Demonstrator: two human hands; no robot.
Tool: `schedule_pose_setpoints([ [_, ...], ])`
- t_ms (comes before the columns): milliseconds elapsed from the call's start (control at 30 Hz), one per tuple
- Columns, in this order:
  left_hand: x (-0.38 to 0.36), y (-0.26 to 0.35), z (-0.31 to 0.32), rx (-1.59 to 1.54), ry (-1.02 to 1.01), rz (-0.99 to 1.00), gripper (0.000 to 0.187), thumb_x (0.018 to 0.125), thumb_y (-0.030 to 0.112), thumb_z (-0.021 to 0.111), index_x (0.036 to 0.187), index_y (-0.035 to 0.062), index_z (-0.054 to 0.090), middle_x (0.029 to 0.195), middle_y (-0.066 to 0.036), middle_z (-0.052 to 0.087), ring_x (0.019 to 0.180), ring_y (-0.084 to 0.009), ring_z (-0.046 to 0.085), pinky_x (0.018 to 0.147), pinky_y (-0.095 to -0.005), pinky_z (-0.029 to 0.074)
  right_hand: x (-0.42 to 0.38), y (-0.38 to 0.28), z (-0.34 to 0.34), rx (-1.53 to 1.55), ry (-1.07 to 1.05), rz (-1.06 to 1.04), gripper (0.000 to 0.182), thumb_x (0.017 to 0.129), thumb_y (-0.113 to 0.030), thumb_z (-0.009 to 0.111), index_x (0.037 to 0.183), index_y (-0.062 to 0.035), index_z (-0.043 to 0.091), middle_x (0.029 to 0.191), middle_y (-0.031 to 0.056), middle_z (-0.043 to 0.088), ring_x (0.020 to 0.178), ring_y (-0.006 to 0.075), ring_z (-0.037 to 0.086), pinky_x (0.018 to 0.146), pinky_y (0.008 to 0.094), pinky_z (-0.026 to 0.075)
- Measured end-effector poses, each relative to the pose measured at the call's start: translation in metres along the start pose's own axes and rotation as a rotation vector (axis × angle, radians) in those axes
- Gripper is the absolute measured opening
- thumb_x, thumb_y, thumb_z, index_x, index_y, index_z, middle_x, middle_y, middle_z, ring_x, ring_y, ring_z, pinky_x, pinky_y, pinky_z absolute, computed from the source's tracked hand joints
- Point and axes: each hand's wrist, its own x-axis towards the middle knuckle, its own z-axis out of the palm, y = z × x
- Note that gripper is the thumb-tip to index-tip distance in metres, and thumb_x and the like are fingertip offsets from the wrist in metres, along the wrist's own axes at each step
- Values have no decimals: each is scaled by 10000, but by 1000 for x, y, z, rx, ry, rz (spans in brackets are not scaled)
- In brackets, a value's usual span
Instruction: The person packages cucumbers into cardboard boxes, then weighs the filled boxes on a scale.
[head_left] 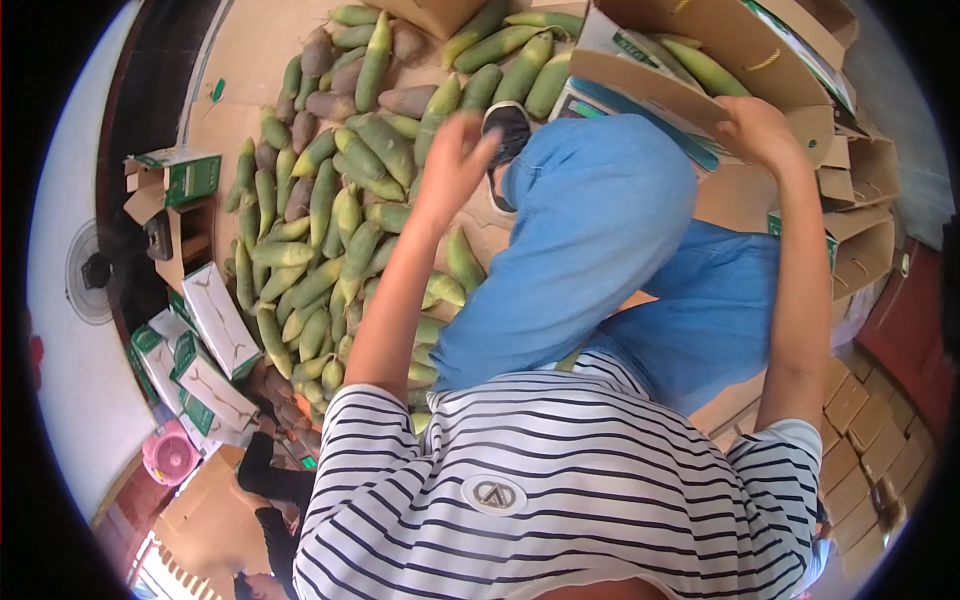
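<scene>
A wide spread of green radishes [360,160] lies on the floor in front of me and to my left. Over them hovers my left hand [460,160], open, fingers apart, with nothing visible in it; it is a little blurred. To the right, my right hand [755,130] has its fingers curled over the edge of an open cardboard box [665,90]. Inside that box some green radishes [710,68] show. The box appears to rest on a teal-topped scale [690,145], partly hidden by my knee.
More cardboard boxes [865,235] stand at the right, with stacked brown cartons [870,430] behind. On the left are white-and-green cartons [218,318], a pink fan [170,454] and a standing fan [92,272]. A person in dark sleeves [270,475] is at lower left.
</scene>
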Motion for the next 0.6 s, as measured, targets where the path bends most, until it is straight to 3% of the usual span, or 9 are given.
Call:
schedule_pose_setpoints([
  [100,-109,-98,-15,721,-375,-271,387,807,297,647,1054,22,532,1041,-222,560,950,-364,566,767,-454,474,1,-6,-11,25,-85,30,283,805,-125,577,1075,-41,601,992,216,616,973,364,576,837,438,453],
  [200,-185,-124,-18,856,-742,-565,437,771,304,673,1091,50,519,1083,-189,562,1000,-348,574,796,-433,496,3,-4,-12,57,-86,15,291,804,-117,580,1083,-37,593,978,219,615,967,370,570,825,435,448],
  [333,-227,-169,-24,812,-612,-731,408,763,280,680,1064,50,525,1077,-174,556,1032,-330,561,802,-427,499,6,-3,-6,111,-73,-39,305,802,-121,593,1096,-36,586,971,216,618,959,374,570,811,433,446],
  [467,-228,-183,-36,916,-470,-536,299,781,188,627,1034,64,527,1041,-154,546,996,-325,548,804,-433,482,9,-1,-6,58,-132,16,358,808,-110,593,1157,-38,560,1028,215,612,985,374,561,839,418,439],
  [600,-213,-221,-71,1165,54,-254,410,762,122,590,1161,77,505,1242,-137,482,1166,-321,451,903,-450,412,9,-1,-5,76,-129,33,355,806,-101,596,1153,-35,559,1033,212,611,983,371,560,843,412,437],
])
